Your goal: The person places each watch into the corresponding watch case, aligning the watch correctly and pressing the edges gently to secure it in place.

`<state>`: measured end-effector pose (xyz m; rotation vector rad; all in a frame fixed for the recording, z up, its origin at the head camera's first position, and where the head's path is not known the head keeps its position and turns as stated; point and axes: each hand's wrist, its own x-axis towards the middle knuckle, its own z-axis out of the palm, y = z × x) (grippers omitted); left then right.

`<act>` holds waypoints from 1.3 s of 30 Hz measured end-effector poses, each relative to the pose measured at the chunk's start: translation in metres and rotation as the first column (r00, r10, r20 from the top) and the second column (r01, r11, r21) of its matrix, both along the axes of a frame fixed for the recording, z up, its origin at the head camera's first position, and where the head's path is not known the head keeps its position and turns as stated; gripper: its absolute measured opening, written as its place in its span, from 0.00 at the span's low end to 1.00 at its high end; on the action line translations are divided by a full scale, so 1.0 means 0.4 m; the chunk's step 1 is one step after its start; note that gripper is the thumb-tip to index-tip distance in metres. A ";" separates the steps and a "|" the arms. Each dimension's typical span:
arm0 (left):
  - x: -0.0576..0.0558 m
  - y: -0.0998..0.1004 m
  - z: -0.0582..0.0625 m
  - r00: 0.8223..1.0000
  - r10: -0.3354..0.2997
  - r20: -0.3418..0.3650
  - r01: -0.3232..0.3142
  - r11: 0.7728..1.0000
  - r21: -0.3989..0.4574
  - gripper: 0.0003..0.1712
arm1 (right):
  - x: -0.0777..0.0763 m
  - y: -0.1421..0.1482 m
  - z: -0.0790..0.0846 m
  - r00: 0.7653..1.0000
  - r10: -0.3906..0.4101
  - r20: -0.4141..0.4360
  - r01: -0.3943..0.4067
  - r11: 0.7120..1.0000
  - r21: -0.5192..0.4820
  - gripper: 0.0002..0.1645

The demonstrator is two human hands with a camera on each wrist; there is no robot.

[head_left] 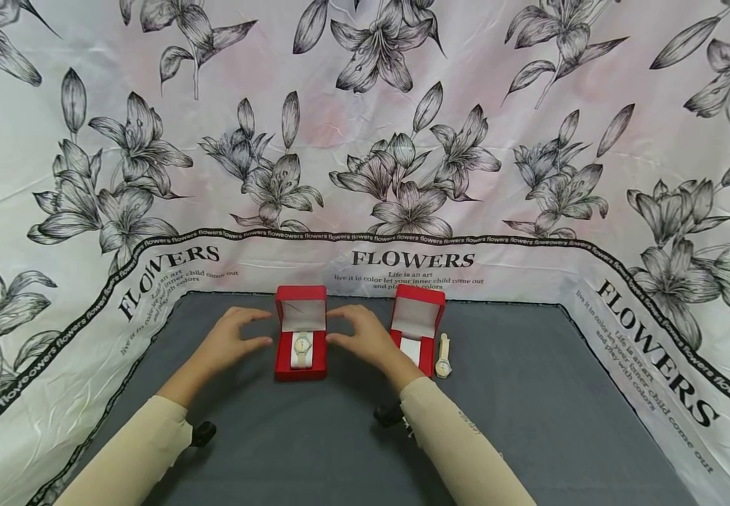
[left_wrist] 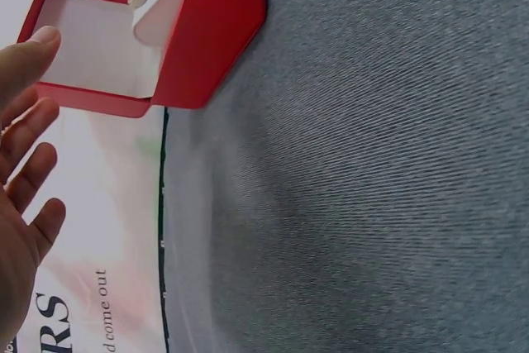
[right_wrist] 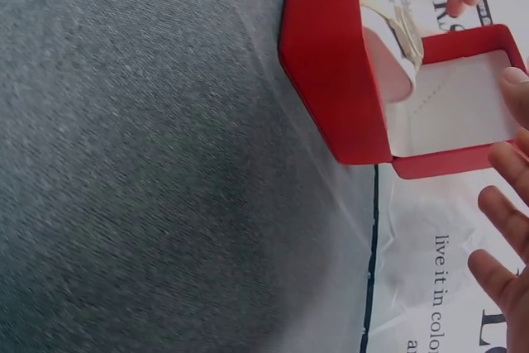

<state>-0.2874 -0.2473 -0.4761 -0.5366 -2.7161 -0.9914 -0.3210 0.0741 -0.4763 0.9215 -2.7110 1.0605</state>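
A red watch box (head_left: pixel 282 370) stands with its lid raised, and a pale-strapped wristwatch (head_left: pixel 302 344) sits round a white cushion inside it. My left hand (head_left: pixel 233 341) is at the box's left side, thumb and fingers spread, with a small gap to the box. On the other side, my right hand (head_left: pixel 365 339) has its fingers apart, its tips very close to the box; whether they touch, I cannot tell. Both wrist views show the box's red side wall (left_wrist: pixel 219 31) and part of the watch (right_wrist: pixel 401 35). Neither hand holds anything.
A second red watch box (head_left: pixel 428 355), also with its lid up, stands to the right, showing a white cushion (head_left: pixel 411 349); my right forearm partly hides it. Another wristwatch (head_left: pixel 443 357) lies beside it on the grey cloth (head_left: pixel 529 407). Flower-printed fabric (head_left: pixel 402 176) rises behind.
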 end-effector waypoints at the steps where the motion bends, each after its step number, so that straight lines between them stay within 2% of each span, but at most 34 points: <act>1: -0.002 -0.001 0.001 1.000 0.003 0.002 -0.003 1.000 0.003 0.33 | -0.002 0.001 0.001 1.000 -0.006 -0.001 0.006 1.000 -0.001 0.31; 6: -0.020 -0.006 0.013 0.999 0.023 -0.026 -0.024 1.000 -0.002 0.32 | -0.012 0.006 0.013 0.999 -0.044 0.006 0.044 0.999 -0.030 0.31; 12: -0.035 -0.004 0.042 0.998 0.060 0.016 -0.060 0.998 0.003 0.34 | -0.035 0.010 0.019 0.997 -0.075 -0.013 0.074 0.995 -0.067 0.30; 18: -0.055 -0.001 0.060 0.995 0.100 0.017 -0.100 0.995 0.008 0.33 | -0.056 0.007 0.028 0.996 -0.090 0.010 0.090 0.992 -0.083 0.30; 31: -0.093 0.002 0.068 0.997 0.061 0.037 -0.062 0.998 0.026 0.36 | -0.088 -0.006 0.030 0.995 -0.094 0.040 0.098 0.988 -0.121 0.33; 39: -0.106 0.008 0.060 0.998 0.052 0.029 -0.053 0.998 0.043 0.35 | -0.093 -0.029 0.025 0.998 -0.048 0.027 0.051 0.988 -0.143 0.33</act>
